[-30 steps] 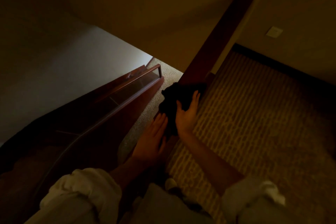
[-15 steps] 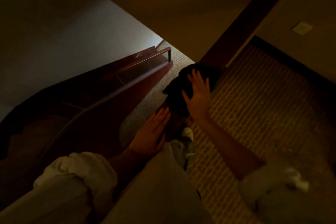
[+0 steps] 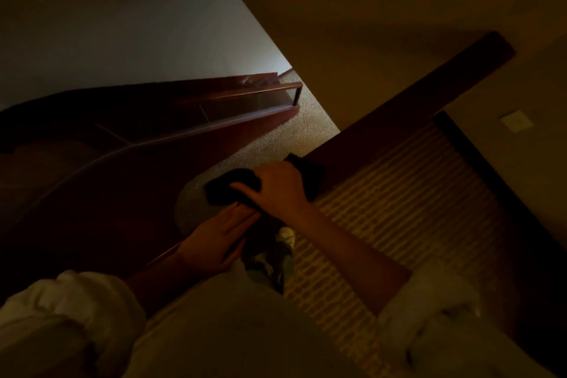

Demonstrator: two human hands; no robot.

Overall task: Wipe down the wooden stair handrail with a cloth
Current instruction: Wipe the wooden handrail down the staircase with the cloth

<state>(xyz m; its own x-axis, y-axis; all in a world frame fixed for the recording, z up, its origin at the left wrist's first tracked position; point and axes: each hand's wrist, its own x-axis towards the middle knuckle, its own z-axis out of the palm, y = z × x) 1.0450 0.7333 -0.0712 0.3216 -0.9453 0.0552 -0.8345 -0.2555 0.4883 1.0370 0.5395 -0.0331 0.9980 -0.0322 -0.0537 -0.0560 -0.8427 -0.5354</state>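
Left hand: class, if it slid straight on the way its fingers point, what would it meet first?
Probably the right hand gripping the dark cloth on the handrail; the left hand lies flat just short of them, though dim light blurs the gap.

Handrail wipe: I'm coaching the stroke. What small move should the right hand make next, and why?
Probably slide the cloth away along the handrail: the right hand grips it on the rail, a long bare stretch lies beyond, and the left hand rests flat just behind.
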